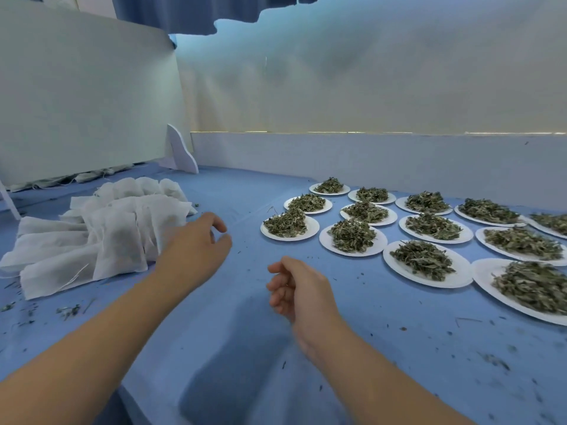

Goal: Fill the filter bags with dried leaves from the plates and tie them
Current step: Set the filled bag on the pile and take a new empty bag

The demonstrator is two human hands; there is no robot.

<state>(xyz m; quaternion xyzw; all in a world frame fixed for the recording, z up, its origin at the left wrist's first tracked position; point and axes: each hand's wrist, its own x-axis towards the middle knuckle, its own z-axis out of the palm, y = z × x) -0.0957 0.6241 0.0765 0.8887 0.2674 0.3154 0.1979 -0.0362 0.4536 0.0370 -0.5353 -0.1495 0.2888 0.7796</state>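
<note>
Fingers [218, 224] of left hand [196, 243] loosely curled, empty, just beside the right edge of the heap of flat white non-woven filter bags [116, 240] on the left of the blue-clothed bench [233, 348]. Mid-bench, right hand [302, 286]: fingers half curled, nothing visibly held, touching nothing. Further right, rows of round white paper plates [313, 226], each heaped with dried green leaves [285, 223]. Step looks like fetching a bag. Next: pinch one bag off the heap without dragging its neighbours, spread its mouth, then scoop from the nearest plate.
</note>
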